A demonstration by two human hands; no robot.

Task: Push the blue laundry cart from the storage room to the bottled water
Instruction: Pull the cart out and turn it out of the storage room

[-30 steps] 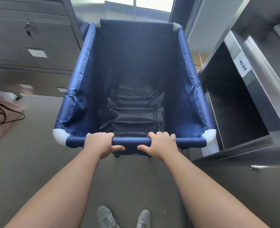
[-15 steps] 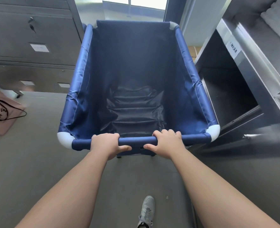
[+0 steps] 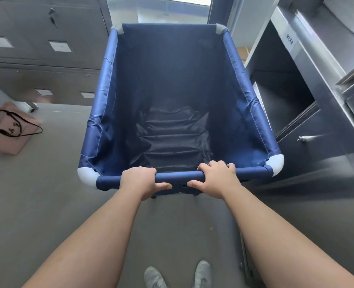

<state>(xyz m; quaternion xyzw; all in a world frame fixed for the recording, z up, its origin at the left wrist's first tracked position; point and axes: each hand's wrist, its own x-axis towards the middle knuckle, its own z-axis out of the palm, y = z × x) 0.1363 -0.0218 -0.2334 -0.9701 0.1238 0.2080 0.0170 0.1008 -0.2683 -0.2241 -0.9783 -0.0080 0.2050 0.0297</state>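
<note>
Shoes (image 3: pixel 202 273), grey and side by side, stand at the bottom edge on a smooth grey floor (image 3: pixel 37 204) that fills the lower half of the view and shows only a few small specks. Two bare forearms reach forward from there. The left hand (image 3: pixel 139 180) and the right hand (image 3: pixel 218 180) are both wrapped round the near rail (image 3: pixel 179 177) of the blue laundry cart (image 3: pixel 172 90), fingers curled over the top and thumbs underneath pointing toward each other, with a short stretch of rail bare between them. White corner caps (image 3: pixel 86 175) end that rail on each side. The cart stands on the floor directly ahead, its dark fabric lining creased in folds at the bottom and holding nothing that can be seen. To the left, well apart from the cart, a pink bag (image 3: pixel 7 129) with black cord handles lies on the floor. Close along the cart's right side runs a steel unit (image 3: pixel 327 132) with an open dark compartment, a lower door with a handle, and a small white label (image 3: pixel 289 39) too blurred to read. Farther left, grey drawer cabinets (image 3: pixel 37 65) with white label cards line the wall. Beyond the cart's far rail a bright window (image 3: pixel 161 7) lets in daylight.
</note>
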